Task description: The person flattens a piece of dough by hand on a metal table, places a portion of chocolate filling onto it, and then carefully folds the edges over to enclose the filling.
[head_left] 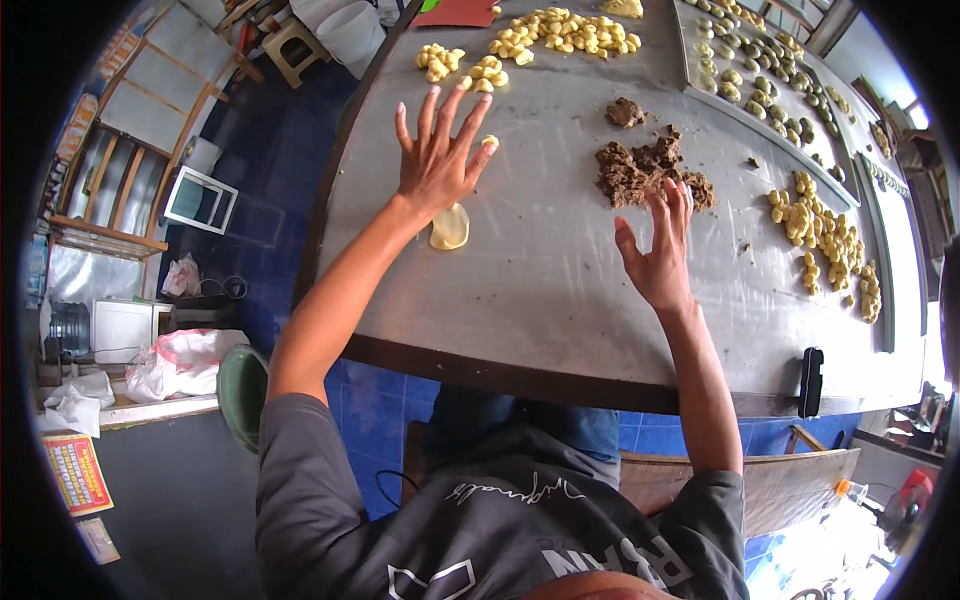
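My left hand (437,160) is spread over the steel table, with its fingers pointing at small clusters of yellow dough balls (487,74). A small dough piece (490,142) shows at the tip of its thumb; whether it sticks there or lies on the table I cannot tell. Beside the left wrist lies a flattened round of dough (450,230). My right hand (660,245) has its fingertips at the near edge of a crumbly brown filling heap (640,170), its thumb held apart. A smaller brown lump (625,112) sits just beyond that heap.
A larger pile of dough balls (560,32) lies at the table's far side. On the right are a tray (730,95) of rounded pieces, more yellow dough pieces (820,230) and a black case (811,382) at the near edge. A white stool (295,50) stands off the left side.
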The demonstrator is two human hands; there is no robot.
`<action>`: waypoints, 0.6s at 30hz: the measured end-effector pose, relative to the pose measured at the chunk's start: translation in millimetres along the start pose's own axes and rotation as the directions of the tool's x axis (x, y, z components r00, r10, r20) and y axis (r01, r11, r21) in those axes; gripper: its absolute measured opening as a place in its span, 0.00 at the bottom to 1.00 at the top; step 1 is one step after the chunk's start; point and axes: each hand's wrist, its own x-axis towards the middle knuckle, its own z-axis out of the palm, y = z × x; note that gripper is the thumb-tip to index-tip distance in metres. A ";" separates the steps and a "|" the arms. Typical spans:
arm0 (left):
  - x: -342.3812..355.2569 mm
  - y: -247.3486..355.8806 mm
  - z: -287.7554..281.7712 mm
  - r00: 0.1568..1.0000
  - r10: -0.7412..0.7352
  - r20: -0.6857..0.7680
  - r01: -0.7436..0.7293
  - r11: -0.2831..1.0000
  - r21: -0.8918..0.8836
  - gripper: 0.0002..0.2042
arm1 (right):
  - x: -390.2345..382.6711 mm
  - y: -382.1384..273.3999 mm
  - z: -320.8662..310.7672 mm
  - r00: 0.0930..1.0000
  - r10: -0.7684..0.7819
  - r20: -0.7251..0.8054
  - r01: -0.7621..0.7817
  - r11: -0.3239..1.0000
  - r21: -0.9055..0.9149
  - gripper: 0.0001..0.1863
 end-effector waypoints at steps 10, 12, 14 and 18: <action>10.8 -15.2 -16.3 0.978 -0.143 -0.150 0.134 0.989 -0.065 0.29 | -0.1 2.3 -0.2 1.000 0.026 0.016 -0.025 1.000 -0.009 0.29; 9.7 -9.0 -20.5 0.978 -0.150 -0.148 0.135 0.985 -0.107 0.29 | 0.0 4.4 -0.7 0.998 0.054 0.012 -0.054 0.999 0.000 0.29; -3.0 1.7 -16.2 0.984 -0.163 -0.066 0.152 0.977 -0.146 0.30 | -0.6 3.4 0.3 0.999 0.049 0.021 -0.049 0.999 -0.006 0.29; -20.2 -8.8 0.3 0.986 -0.135 0.095 0.143 0.987 -0.078 0.32 | -1.6 0.2 0.5 0.999 0.046 0.028 -0.046 0.999 -0.013 0.29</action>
